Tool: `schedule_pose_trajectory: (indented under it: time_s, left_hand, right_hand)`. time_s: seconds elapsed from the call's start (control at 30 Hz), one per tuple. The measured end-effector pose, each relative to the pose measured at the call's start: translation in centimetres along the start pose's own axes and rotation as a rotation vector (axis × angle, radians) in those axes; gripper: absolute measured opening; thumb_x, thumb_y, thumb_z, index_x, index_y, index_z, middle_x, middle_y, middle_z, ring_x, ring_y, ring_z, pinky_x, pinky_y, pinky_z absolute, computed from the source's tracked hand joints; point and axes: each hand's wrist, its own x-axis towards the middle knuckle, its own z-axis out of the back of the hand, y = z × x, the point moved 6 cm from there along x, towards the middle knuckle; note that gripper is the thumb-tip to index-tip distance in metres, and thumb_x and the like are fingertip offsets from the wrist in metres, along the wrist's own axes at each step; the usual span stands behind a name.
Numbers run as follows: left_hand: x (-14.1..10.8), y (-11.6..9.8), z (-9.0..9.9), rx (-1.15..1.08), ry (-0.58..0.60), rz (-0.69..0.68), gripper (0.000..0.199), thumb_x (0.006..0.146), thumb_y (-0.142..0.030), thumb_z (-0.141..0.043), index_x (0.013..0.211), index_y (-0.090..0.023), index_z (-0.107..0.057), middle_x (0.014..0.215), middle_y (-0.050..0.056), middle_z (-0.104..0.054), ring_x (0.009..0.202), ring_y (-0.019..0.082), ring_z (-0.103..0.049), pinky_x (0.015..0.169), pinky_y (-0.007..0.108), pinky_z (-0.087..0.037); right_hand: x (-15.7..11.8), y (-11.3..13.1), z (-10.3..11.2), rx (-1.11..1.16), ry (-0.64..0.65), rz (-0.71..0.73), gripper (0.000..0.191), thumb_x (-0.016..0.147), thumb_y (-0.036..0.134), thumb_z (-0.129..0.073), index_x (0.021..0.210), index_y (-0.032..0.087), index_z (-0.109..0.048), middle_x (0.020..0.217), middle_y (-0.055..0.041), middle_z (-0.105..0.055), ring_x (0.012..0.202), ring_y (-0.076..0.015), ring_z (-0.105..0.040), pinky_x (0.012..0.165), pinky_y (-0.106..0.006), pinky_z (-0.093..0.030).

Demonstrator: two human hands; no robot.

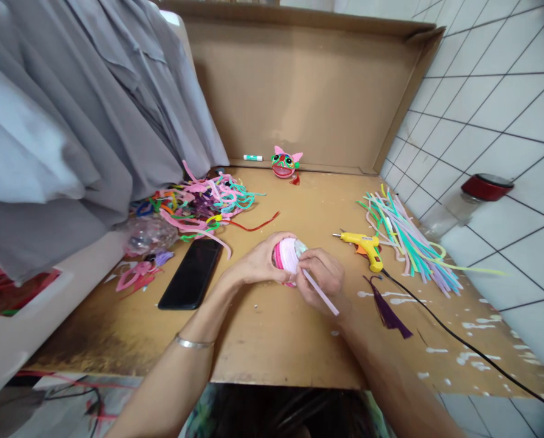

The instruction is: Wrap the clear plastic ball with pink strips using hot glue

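Observation:
Between my hands is a small round ball (289, 254) wrapped in bands of pale pink and hot pink pipe cleaner, with part of its surface uncovered. My left hand (263, 258) is curled around its left side. The fingers of my right hand (322, 274) pinch a pale pink pipe cleaner (323, 296) against the ball's right side, and its loose end sticks out toward the lower right. A yellow hot glue gun (362, 243) lies to the right of my hands, and a black phone (190, 274) to the left.
Tangled pipe cleaners (212, 198) are heaped at the back left. Straight pipe cleaners (406, 234) lie at the right beside a jar (463, 207). A purple tassel (390, 313) rests near the glue gun's cord (454, 334). A decorated animal head (285, 163) and glue stick (252, 157) stand before the cardboard (299, 91).

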Motion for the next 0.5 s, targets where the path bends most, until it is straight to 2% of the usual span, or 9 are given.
schedule_pose_trajectory:
  time_s: [0.13, 0.5]
  left_hand:
    - [0.13, 0.66, -0.01, 0.016, 0.023, -0.007, 0.088, 0.056, -0.036, -0.083, 0.132, -0.015, -0.046, 0.124, 0.013, -0.058, 0.11, 0.029, -0.056, 0.098, 0.045, -0.046]
    - [-0.29, -0.1, 0.06, -0.013, 0.07, -0.028, 0.084, 0.064, -0.044, -0.078, 0.134, -0.015, -0.044, 0.131, 0.014, -0.054, 0.122, 0.032, -0.05, 0.106, 0.046, -0.041]
  right_hand:
    - [-0.06, -0.04, -0.06, -0.005, -0.003, -0.004, 0.014, 0.077, 0.008, -0.054, 0.082, 0.021, -0.056, 0.082, -0.0051, -0.064, 0.074, -0.0164, -0.062, 0.067, -0.029, -0.051]
    - [0.22, 0.5, 0.16, -0.028, -0.037, 0.023, 0.014, 0.078, 0.008, -0.054, 0.08, 0.021, -0.055, 0.08, -0.0053, -0.065, 0.071, -0.0165, -0.062, 0.065, -0.029, -0.051]
